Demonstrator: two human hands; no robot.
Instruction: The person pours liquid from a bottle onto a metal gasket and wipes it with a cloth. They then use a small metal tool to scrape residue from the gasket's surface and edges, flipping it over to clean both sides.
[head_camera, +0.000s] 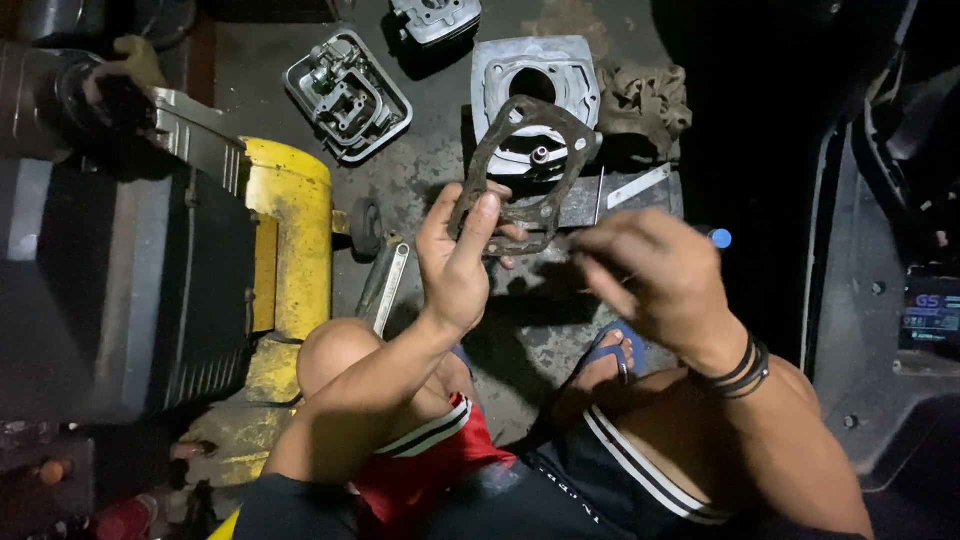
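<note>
Forearms rise from our knees, both bent inward. Our left hand (455, 262) pinches the lower edge of a dark gasket (522, 172), held up over the cylinder block (535, 75) on the floor. Our right hand (655, 275), fingers curled nearly closed, touches the gasket's bottom corner.

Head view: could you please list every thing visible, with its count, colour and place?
gasket: one, dark, held up at centre
engine cylinder: one, grey, floor behind gasket
cylinder head cover: one, grey, floor upper left
rag: one, brownish, right of cylinder
wrench: one, silver, floor beside yellow stand
yellow stand: one, yellow, left
sandal: one, blue, on foot
left hand: fingers gripping gasket
right hand: at gasket's lower edge, blurred
</note>
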